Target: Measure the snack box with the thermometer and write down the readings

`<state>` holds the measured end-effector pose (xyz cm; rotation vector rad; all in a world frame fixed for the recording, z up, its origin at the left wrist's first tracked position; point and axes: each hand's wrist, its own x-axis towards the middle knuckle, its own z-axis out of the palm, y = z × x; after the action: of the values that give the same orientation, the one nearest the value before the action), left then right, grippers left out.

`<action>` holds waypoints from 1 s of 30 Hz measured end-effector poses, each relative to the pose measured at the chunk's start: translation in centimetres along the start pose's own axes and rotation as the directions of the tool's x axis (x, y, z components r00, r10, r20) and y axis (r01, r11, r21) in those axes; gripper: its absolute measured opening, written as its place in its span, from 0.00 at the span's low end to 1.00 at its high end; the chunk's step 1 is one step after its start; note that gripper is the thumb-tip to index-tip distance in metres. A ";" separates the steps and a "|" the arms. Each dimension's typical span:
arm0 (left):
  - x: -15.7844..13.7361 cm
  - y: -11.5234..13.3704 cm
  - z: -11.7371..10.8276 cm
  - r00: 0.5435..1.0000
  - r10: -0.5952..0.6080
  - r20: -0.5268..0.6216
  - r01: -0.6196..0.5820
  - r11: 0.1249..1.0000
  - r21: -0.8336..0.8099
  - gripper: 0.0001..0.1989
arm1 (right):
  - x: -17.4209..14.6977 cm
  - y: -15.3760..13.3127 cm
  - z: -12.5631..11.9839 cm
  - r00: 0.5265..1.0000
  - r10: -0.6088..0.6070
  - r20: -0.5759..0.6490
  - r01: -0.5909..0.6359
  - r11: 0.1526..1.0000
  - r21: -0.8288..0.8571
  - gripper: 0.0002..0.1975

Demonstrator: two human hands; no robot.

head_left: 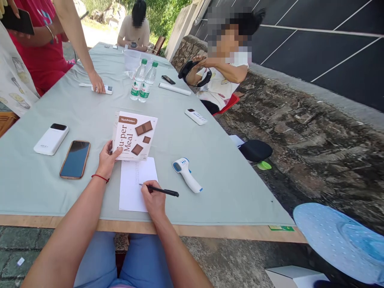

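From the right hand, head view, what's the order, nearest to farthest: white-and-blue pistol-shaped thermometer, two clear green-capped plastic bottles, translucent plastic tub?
1. White-and-blue thermometer: just right of the right hand.
2. Green-capped bottles: standing farther up the table.
3. Translucent tub: beyond the bottles.

Left hand (107, 161) grips a box (135, 137), right hand (154, 200) a pen (168, 192) over paper (128, 190).
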<state>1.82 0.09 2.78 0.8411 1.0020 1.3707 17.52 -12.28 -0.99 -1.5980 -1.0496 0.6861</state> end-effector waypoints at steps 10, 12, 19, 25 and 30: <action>0.3 -0.2 -0.1 1.000 -0.003 -0.021 0.003 1.000 -0.010 0.39 | 0.6 0.4 -1.0 0.992 0.053 -0.116 -0.045 0.997 0.068 0.17; 0.2 -0.1 0.0 1.000 -0.006 -0.024 0.006 1.000 -0.015 0.38 | 1.1 0.5 -1.9 0.993 0.054 -0.107 -0.049 0.997 0.054 0.20; 0.0 0.5 0.0 1.000 0.003 0.000 -0.003 1.000 -0.031 0.39 | 3.2 1.5 -4.9 0.995 0.068 0.079 -0.038 0.941 -0.335 0.17; -0.3 1.2 -0.1 0.999 0.008 0.035 -0.005 0.995 -0.099 0.35 | 3.7 2.9 -4.6 0.998 -0.044 0.055 0.063 0.908 -0.413 0.17; -0.2 1.2 -0.2 0.999 0.012 0.041 -0.008 0.996 -0.091 0.34 | 5.7 3.6 -6.1 0.962 -0.219 -0.163 0.087 0.812 -0.578 0.22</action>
<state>1.19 -0.04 3.82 0.8044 0.8973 1.3913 26.33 -10.17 -2.27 -2.0101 -1.2694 0.0620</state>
